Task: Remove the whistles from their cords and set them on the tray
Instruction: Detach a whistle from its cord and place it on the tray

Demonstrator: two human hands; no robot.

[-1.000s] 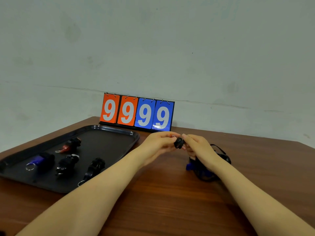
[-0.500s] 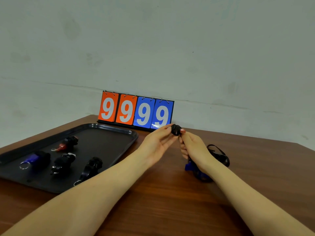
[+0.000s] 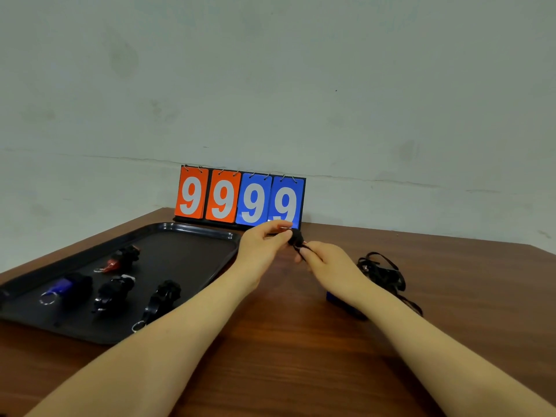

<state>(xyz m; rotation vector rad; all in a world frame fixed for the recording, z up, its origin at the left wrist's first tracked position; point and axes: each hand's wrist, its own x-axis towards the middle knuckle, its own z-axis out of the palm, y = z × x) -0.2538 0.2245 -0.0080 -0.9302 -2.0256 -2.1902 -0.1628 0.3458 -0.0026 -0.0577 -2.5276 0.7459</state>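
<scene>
The left hand point(image 3: 261, 245) is pinching a small black whistle point(image 3: 295, 237) above the table point(image 3: 301, 356), just right of the tray point(image 3: 192, 233); which way it is pointing is too blurred to tell. The right hand point(image 3: 328, 266) is pinching its black cord point(image 3: 301, 250), running down and right from the whistle. Four whistles point(image 3: 112, 293) are lying on the tray. A heap of cords point(image 3: 382, 273) is sitting beside the right wrist. A scoreboard point(image 3: 240, 200) reading 9999 is standing against the pale wall point(image 3: 270, 85).
</scene>
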